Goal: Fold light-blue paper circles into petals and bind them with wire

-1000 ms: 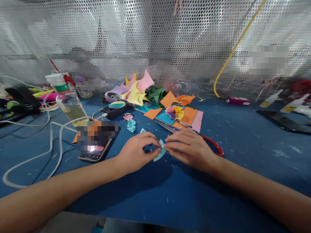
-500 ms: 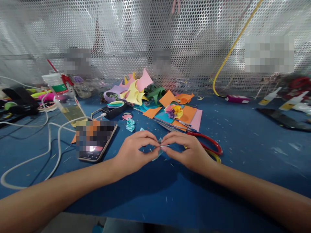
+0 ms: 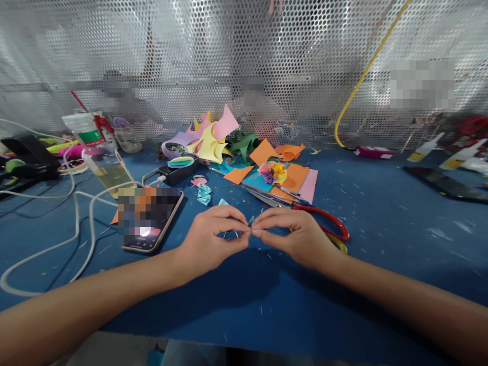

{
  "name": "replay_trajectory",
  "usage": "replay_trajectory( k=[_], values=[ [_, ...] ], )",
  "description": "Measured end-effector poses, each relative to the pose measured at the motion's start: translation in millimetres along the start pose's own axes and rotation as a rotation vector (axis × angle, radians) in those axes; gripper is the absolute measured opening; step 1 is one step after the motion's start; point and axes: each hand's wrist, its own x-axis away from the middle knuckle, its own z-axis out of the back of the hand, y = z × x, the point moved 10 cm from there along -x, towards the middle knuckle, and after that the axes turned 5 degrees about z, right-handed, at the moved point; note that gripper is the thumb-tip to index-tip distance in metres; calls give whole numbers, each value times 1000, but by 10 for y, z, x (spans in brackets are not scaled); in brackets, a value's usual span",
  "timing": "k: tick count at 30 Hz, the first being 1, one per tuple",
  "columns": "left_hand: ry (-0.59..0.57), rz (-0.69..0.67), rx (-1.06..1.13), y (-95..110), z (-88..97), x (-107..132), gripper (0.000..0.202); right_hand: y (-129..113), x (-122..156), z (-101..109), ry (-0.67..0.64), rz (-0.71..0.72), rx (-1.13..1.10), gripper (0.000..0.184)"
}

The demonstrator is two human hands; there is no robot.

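Paper scrap (image 3: pixel 250 222), mostly hidden, sits pinched between left hand (image 3: pixel 208 239) and right hand (image 3: pixel 295 235). Scissors (image 3: pixel 328 223) lie just behind the grip, phone (image 3: pixel 150 218) left; bare blue table (image 3: pixel 244 295) nearer.

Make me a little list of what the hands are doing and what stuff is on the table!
left hand: pinches a tiny bit of light blue paper at its fingertips
right hand: pinches the same bit from the other side
scissors: red handles, lying just behind the right hand
phone: flat on the table, left of the left hand
paper scraps: orange, yellow, pink and green pile behind the hands
paper flower: sits on the orange sheets
table: blue, dotted with small clippings
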Motion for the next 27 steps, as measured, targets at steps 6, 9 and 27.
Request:
replay_trajectory(
  k=[6,9,27],
  values=[
    [19,32,6,-50,46,-2,6,28,-1,83,41,11,49,6],
    [20,44,2,-65,46,-3,6,36,-6,87,38,-5,37,7],
    [-85,238,112,-238,-55,36,15,-138,5,95,62,180,309,5]
  ],
)
